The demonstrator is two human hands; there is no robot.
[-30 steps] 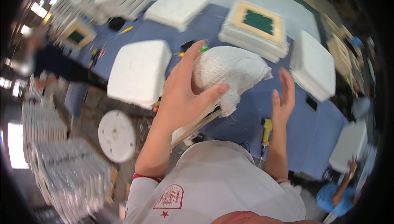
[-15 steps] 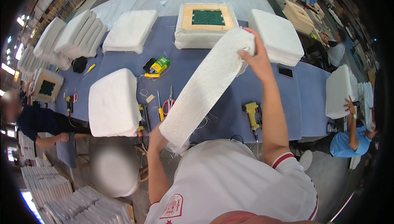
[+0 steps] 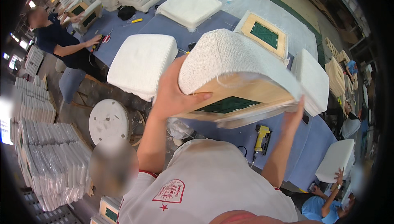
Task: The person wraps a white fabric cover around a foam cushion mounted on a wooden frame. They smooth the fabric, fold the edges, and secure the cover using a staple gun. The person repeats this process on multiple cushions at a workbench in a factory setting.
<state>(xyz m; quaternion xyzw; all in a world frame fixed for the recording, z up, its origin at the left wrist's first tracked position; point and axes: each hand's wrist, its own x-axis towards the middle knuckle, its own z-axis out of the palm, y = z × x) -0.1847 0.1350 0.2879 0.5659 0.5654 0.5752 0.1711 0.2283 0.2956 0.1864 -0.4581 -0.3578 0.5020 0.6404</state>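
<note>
Both hands hold a white fabric-covered seat cushion (image 3: pixel 234 56) up above the table, tilted so that its pale wooden base and dark green webbing (image 3: pixel 230 104) face me. My left hand (image 3: pixel 174 90) is closed around its left end, thumb lying on the wood. At the right corner my right hand (image 3: pixel 293 115) grips the edge; some of its fingers are hidden. Loose fabric hangs along the near lower edge. Beneath the right side, a yellow nail gun (image 3: pixel 261 138) lies on the blue-grey table (image 3: pixel 310 150).
White cushions stand around: one at left (image 3: pixel 141 62), one at the back (image 3: pixel 191 8), a webbed one (image 3: pixel 264 33) and a stack at right (image 3: pixel 312 80). A co-worker (image 3: pixel 61 39) works at far left, another (image 3: pixel 324 203) at lower right. A round stool (image 3: pixel 108 121) stands lower left.
The cushion has turned from showing its narrow side to showing its wooden underside. My left hand has moved up and my right hand down to its corner. The view has swung left.
</note>
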